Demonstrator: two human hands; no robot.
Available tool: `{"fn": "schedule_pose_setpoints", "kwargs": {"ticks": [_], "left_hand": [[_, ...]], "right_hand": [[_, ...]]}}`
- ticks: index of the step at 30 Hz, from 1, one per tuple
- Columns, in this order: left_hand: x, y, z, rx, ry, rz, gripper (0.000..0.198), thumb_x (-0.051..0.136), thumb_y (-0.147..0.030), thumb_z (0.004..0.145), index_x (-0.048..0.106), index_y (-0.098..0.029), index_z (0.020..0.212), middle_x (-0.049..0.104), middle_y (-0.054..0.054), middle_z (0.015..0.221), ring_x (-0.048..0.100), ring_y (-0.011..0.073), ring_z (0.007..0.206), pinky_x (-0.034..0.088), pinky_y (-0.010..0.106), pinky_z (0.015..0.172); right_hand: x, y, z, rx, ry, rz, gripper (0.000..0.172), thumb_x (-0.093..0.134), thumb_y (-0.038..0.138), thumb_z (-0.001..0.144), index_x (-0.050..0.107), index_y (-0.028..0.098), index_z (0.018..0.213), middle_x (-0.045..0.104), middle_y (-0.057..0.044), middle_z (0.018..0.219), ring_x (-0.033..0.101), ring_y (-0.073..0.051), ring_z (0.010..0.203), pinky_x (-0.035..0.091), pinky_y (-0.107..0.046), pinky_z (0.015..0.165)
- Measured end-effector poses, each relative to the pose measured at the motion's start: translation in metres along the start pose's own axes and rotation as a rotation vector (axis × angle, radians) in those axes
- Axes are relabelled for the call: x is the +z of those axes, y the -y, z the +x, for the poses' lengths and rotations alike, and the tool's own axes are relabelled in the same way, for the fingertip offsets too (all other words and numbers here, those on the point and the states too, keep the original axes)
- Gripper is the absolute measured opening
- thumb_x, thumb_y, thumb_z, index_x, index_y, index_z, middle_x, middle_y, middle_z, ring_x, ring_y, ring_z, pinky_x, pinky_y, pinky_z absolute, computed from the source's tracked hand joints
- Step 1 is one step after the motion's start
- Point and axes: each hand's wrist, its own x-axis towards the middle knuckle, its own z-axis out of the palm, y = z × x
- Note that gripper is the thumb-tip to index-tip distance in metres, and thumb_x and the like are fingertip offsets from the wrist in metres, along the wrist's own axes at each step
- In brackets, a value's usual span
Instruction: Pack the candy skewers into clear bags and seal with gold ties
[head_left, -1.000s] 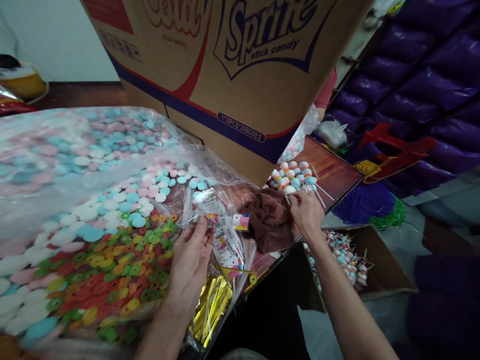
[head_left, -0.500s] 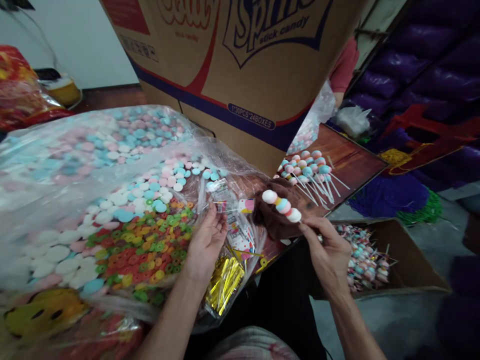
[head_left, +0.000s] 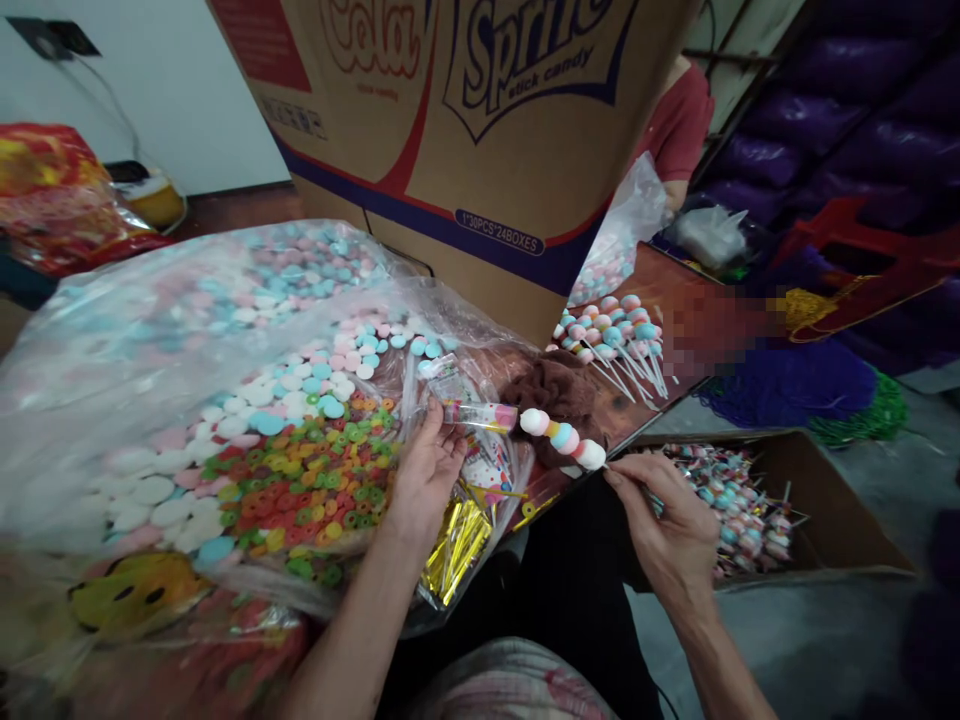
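My right hand (head_left: 664, 525) pinches the stick of a candy skewer (head_left: 564, 438) with white, blue and pink balls; its tip points left. My left hand (head_left: 427, 470) holds a small clear printed wrapper sleeve (head_left: 480, 414), whose open end sits right at the skewer's tip. A pile of bare candy skewers (head_left: 611, 338) lies on the brown table (head_left: 701, 330) beyond a brown cloth (head_left: 559, 385). A bundle of gold twist ties (head_left: 454, 535) and more printed sleeves (head_left: 491, 475) lie just under my left hand.
A big clear bag of pastel discs and coloured ring candies (head_left: 247, 410) fills the left. A large stick-candy carton (head_left: 480, 130) stands behind. A cardboard box of wrapped skewers (head_left: 739, 515) sits lower right. Another person in a red shirt (head_left: 679, 115) is behind the carton.
My right hand lifted one skewer from the pile and carried it left and down toward my left hand. My left hand raised a sleeve to meet the skewer's tip.
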Motion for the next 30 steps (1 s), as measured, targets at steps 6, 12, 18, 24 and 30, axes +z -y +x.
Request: {"fn": "schedule_pose_setpoints", "kwargs": {"ticks": [6, 12, 18, 24, 30], "left_hand": [[-0.002, 0.005, 0.000, 0.039, 0.028, 0.001, 0.013, 0.075, -0.025, 0.079, 0.068, -0.016, 0.082, 0.067, 0.000, 0.070, 0.063, 0.0099, 0.062, 0.049, 0.021, 0.059], [-0.002, 0.012, 0.000, 0.158, 0.083, -0.001, 0.018, 0.079, -0.025, 0.075, 0.070, -0.015, 0.086, 0.068, 0.000, 0.070, 0.063, 0.0101, 0.062, 0.052, 0.023, 0.065], [-0.003, 0.014, 0.001, 0.188, 0.068, 0.014, 0.022, 0.080, -0.028, 0.073, 0.071, -0.018, 0.091, 0.069, 0.000, 0.075, 0.064, 0.0104, 0.066, 0.054, 0.024, 0.068], [0.000, 0.016, 0.000, 0.227, 0.082, 0.009, 0.018, 0.078, -0.027, 0.076, 0.071, -0.019, 0.091, 0.070, 0.001, 0.077, 0.065, 0.0107, 0.070, 0.055, 0.025, 0.074], [-0.003, 0.020, 0.002, 0.253, 0.099, -0.001, 0.016, 0.078, -0.027, 0.075, 0.070, -0.019, 0.088, 0.069, -0.001, 0.074, 0.066, 0.0112, 0.069, 0.054, 0.027, 0.074]], "right_hand": [[-0.001, 0.002, -0.002, -0.092, -0.007, -0.143, 0.007, 0.063, 0.019, 0.089, 0.069, 0.022, 0.089, 0.067, -0.003, 0.085, 0.063, -0.018, 0.080, 0.046, -0.034, 0.078], [-0.006, 0.004, 0.000, -0.158, 0.013, -0.224, 0.007, 0.063, 0.020, 0.090, 0.069, 0.022, 0.089, 0.068, -0.003, 0.085, 0.063, -0.017, 0.079, 0.044, -0.033, 0.075], [-0.009, 0.003, -0.001, -0.127, 0.026, -0.177, 0.004, 0.064, 0.020, 0.089, 0.068, 0.022, 0.089, 0.068, -0.002, 0.085, 0.064, -0.018, 0.080, 0.045, -0.034, 0.078], [-0.007, 0.005, -0.003, -0.115, 0.027, -0.184, 0.006, 0.063, 0.023, 0.090, 0.069, 0.022, 0.088, 0.068, -0.003, 0.084, 0.064, -0.018, 0.079, 0.046, -0.034, 0.077], [-0.008, 0.008, -0.003, -0.169, 0.011, -0.282, 0.008, 0.063, 0.023, 0.089, 0.070, 0.022, 0.086, 0.068, -0.003, 0.083, 0.064, -0.018, 0.076, 0.043, -0.034, 0.075]]}}
